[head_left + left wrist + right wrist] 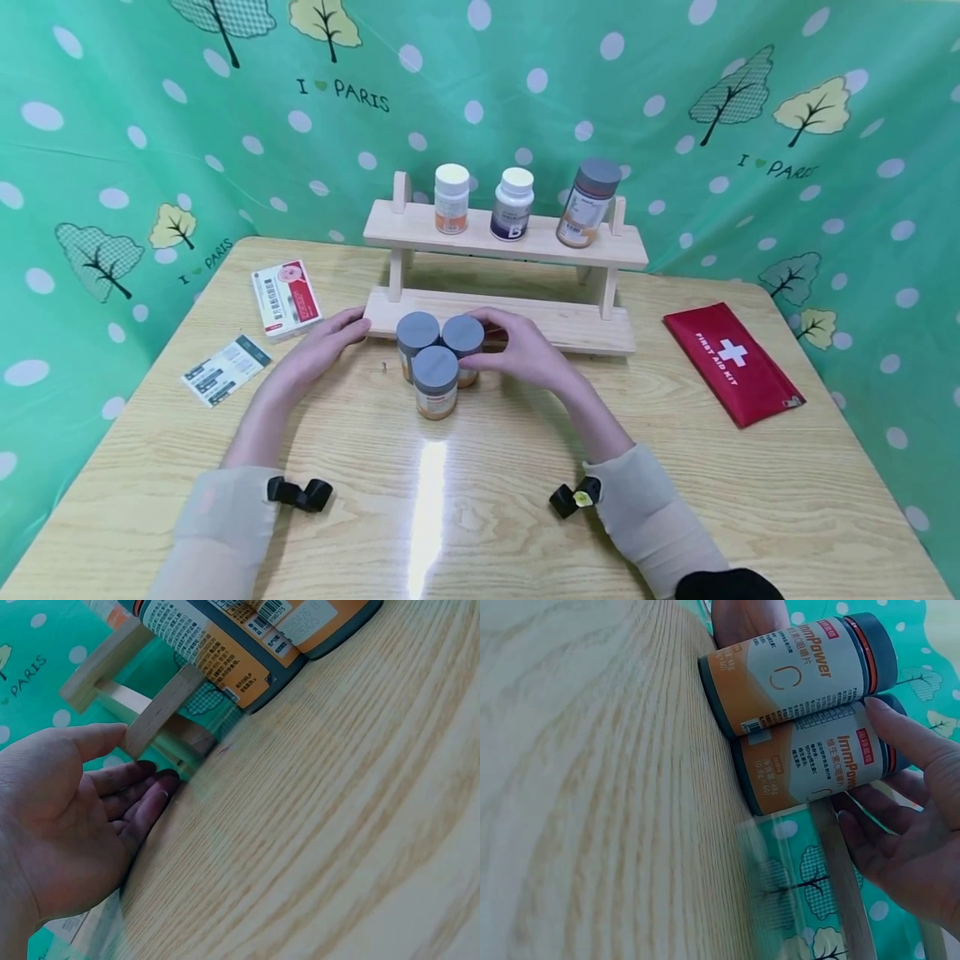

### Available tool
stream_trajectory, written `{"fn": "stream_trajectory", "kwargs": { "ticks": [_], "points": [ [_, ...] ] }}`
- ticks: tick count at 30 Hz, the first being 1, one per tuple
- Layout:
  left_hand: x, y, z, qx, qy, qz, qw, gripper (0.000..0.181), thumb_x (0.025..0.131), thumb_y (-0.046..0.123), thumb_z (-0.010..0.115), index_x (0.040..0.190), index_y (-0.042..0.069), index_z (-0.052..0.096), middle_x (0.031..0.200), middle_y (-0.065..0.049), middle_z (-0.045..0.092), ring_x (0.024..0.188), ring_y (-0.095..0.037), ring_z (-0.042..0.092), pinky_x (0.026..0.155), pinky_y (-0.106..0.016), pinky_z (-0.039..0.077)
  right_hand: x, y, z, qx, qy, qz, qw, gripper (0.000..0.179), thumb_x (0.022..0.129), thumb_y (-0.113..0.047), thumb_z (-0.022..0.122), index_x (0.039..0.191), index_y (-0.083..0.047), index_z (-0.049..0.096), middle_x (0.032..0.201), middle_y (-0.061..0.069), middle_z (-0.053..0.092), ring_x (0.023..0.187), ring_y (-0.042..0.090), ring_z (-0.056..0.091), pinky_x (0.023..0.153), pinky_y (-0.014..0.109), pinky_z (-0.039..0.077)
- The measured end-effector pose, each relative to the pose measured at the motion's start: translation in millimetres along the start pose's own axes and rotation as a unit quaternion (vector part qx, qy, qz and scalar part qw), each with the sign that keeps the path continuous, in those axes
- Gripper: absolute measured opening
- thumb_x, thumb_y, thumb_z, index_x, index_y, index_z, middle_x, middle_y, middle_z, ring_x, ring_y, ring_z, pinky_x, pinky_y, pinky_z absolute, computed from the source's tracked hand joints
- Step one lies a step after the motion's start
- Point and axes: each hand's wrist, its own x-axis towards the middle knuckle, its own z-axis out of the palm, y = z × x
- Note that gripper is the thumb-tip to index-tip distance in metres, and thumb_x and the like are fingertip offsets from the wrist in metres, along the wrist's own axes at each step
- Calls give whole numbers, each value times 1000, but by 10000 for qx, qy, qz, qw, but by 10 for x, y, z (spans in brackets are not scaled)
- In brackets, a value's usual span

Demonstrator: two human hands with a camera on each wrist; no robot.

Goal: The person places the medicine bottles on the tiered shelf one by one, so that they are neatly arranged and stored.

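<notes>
Three grey-lidded vitamin C bottles stand in a tight cluster before a two-tier wooden rack [502,321]. My right hand [521,346] grips the back right bottle [462,335], thumb at its front near the lid and fingers behind. Beside it are the back left bottle [417,333] and the front bottle [436,371]. In the right wrist view, an orange and grey label reads "ImmPower" on the gripped bottle [810,757]. My left hand [330,337] holds the left end of the lower shelf; its thumb meets the board end [157,712] and the other fingers curl below.
On the upper shelf stand two white-capped bottles [452,198] [513,204] and a tall brown bottle [588,204]. A medicine box [287,298] and a blister pack [225,371] lie at left. At right lies a red first aid pouch [733,362]. A green curtain [480,100] hangs behind.
</notes>
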Motion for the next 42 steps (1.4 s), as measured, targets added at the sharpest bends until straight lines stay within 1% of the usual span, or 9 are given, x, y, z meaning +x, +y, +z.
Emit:
{"fn": "stream_trajectory", "kwargs": {
  "ticks": [5,12,17,24,29,33,35,39,42],
  "points": [
    [17,-3,1,-46,-32,46,10000,75,106,57,43,166,17,23,173,-14,18,162,-37,8,131,-62,10,0,1,-13,-8,64,11,10000,53,85,-17,86,134,-16,65,123,3,72,112,17,67,102,36,57],
    [33,8,11,-22,-22,66,10000,72,107,55,43,165,18,23,173,-14,19,162,-37,9,131,-62,11,-19,-8,-74,111,215,165,9996,52,85,-20,86,132,-17,65,123,1,71,111,17,68,101,36,57],
    [36,18,13,8,-17,64,10000,73,107,55,43,166,18,23,173,-14,18,162,-37,8,131,-62,10,-34,-37,-128,305,306,219,9988,53,85,-19,86,133,-16,65,125,2,70,113,19,68,103,37,58],
    [-10,-1,11,25,-12,21,10000,76,105,60,43,166,19,23,174,-12,17,163,-37,7,131,-62,11,-80,-85,-204,552,390,205,9975,52,87,-15,84,134,-13,63,127,8,69,113,22,68,101,36,59],
    [-14,-3,12,48,17,19,10000,77,105,61,43,165,19,24,174,-13,17,162,-37,7,130,-62,12,-105,-112,-276,647,461,70,9968,49,88,-14,82,132,-13,61,128,8,67,117,24,66,104,42,58],
    [-9,2,12,42,4,32,10000,76,105,61,43,165,18,24,174,-13,18,162,-37,7,130,-62,12,-137,-132,-349,669,598,-54,9959,48,90,-13,80,133,-12,60,128,9,65,118,25,64,105,48,56],
    [-11,4,10,25,-7,24,10000,76,105,60,43,165,18,23,174,-13,18,162,-38,7,130,-62,12,-155,-145,-389,695,676,-87,9952,49,90,-13,80,134,-11,59,129,9,65,117,26,64,105,47,57],
    [-16,3,5,-26,-20,22,10000,76,105,59,44,165,17,23,174,-13,18,162,-38,7,130,-62,12,-191,-154,-477,691,850,-177,9938,52,89,-11,79,136,-9,58,129,10,64,115,25,64,100,37,58],
    [-16,4,9,-37,-31,20,10000,76,106,58,44,165,17,23,174,-13,18,162,-37,7,131,-62,11,-217,-151,-544,604,992,-238,9929,53,89,-10,79,138,-7,57,128,11,63,114,24,64,99,33,57]
  ]
}}
